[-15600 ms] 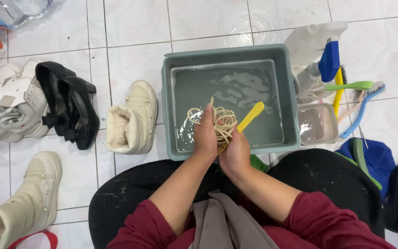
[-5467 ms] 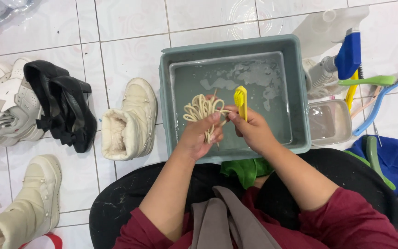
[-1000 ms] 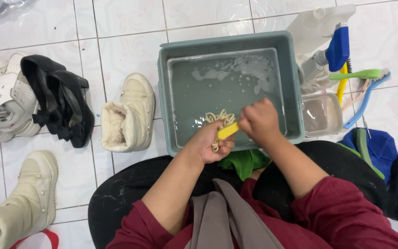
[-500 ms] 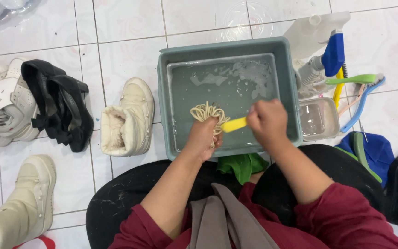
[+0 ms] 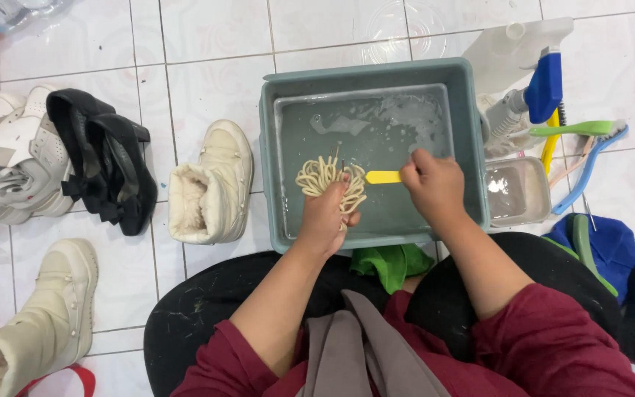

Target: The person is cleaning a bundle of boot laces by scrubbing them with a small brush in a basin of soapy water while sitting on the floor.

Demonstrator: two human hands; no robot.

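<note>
While one grey tub [image 5: 472, 147] holds soapy water, left hand [image 5: 327, 217] clenched on one bundle of cream laces [image 5: 326, 179] near its front edge, right hand [image 5: 433, 184] gripping one yellow brush [image 5: 382, 177], two cream boots [image 5: 211, 185] on tiles.

A floor [image 5: 207, 44] of glossy white square tiles with grey grout lines is seen from above. Soft, even light is reflected off the tiles, and only faint shadows are cast. No walls, windows or furniture are shown within the downward view.
</note>
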